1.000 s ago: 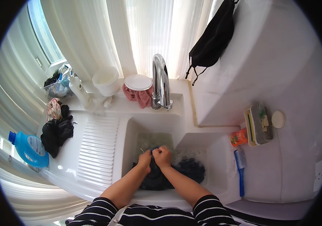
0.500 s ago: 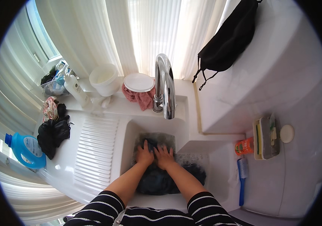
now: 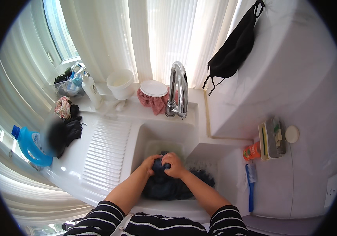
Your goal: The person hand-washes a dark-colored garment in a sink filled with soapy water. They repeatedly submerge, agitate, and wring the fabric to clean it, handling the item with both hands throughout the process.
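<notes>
Dark wet cloth (image 3: pixel 168 188) lies in soapy water in the white sink (image 3: pixel 194 128), bunched toward the near side. My left hand (image 3: pixel 150 163) grips a raised fold of it, fingers curled around the fabric. Close beside it, my right hand (image 3: pixel 171 164) is closed on the same bunched part. Some of the cloth under both hands is hidden. Above the far side of the basin stands a chrome faucet (image 3: pixel 178 88), with no stream of water visible.
A ribbed washboard (image 3: pixel 107 151) slopes on the left. Beyond it are a blue detergent bottle (image 3: pixel 36 147) and black cloth (image 3: pixel 73 129). Behind the basin sit a white tub (image 3: pixel 120 84) and pink cloth (image 3: pixel 152 103). To the right are a blue brush (image 3: pixel 251 187) and an orange packet (image 3: pixel 251 151).
My hands, spread flat on the cloth before, are now closed on a gathered fold of it. The whole view has shifted slightly.
</notes>
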The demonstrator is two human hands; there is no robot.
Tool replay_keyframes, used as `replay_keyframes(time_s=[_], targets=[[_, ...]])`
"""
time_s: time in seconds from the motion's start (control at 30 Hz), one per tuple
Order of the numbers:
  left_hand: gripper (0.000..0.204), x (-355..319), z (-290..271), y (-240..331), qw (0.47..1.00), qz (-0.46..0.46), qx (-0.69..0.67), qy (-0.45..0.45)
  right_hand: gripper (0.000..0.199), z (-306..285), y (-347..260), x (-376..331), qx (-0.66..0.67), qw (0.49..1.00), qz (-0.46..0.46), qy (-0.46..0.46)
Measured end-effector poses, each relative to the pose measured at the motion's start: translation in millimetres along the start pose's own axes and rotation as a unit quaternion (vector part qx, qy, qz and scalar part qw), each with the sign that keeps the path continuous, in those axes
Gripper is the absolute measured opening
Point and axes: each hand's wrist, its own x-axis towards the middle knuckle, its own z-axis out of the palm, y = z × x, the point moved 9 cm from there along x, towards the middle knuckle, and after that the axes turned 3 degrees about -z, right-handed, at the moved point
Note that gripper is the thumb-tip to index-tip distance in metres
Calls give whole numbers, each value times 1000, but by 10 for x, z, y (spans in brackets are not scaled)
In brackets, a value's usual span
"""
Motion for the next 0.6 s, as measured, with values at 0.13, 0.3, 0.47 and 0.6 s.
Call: replay_keyframes(time_s=[0.13, 0.3, 0.47, 0.6], targets=[[28, 8, 110, -156, 998, 0, -7, -65, 33, -208, 576, -320, 310, 928, 148, 145], [27, -193, 188, 14, 988, 89, -106, -72, 31, 84, -297, -340, 145, 973, 105, 145], [29, -430, 227, -41, 977, 175, 82, 86, 23, -156, 458, -572, -5, 878, 253, 406], [33, -345, 70, -28, 985, 154, 30, 77, 16, -7, 55, -455, 97, 935, 149, 307]])
